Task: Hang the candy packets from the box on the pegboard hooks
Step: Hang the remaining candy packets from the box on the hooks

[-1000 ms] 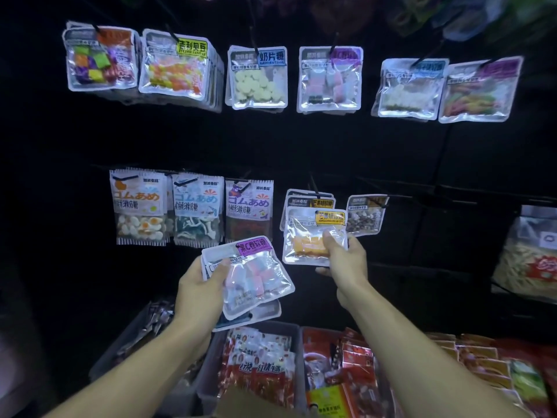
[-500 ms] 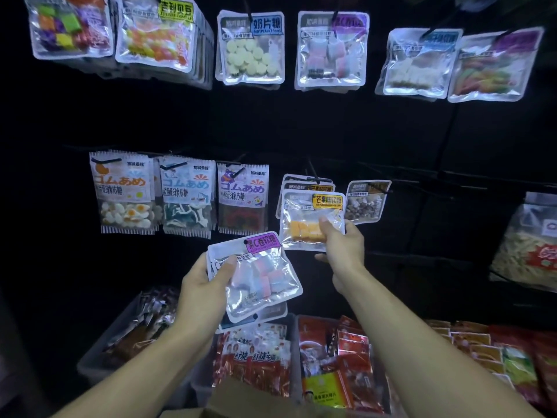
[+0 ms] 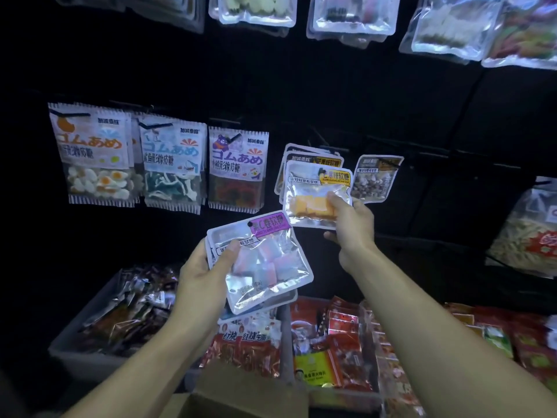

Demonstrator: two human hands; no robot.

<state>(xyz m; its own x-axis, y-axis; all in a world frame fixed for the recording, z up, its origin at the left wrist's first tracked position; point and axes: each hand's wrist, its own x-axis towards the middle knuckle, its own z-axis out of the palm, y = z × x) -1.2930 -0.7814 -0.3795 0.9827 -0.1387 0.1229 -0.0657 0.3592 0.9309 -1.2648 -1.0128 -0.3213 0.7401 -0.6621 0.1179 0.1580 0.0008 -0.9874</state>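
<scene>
My left hand point(image 3: 202, 277) grips a small stack of clear candy packets, the top one a purple-labelled packet point(image 3: 265, 260) of pink and white cubes. My right hand point(image 3: 352, 226) pinches the lower right corner of a yellow-labelled packet point(image 3: 313, 193) of orange cubes, held in front of like packets point(image 3: 301, 153) hanging on a middle-row hook. Whether its hole sits on the hook I cannot tell. The flap of the cardboard box point(image 3: 241, 390) shows at the bottom edge. The pegboard point(image 3: 331, 101) is black and dim.
Three gummy packets point(image 3: 168, 164) hang at the left of the middle row, a nut-mix packet point(image 3: 375, 178) at the right. Clear packets point(image 3: 349, 16) line the top row. Grey bins point(image 3: 75, 354) of snack packs stand below. A noodle bag point(image 3: 527, 233) hangs far right.
The view has dropped, so the shelves sit higher in frame. My right hand has slid from the yellow-labelled packet's top to its lower right corner. My left hand keeps its stack.
</scene>
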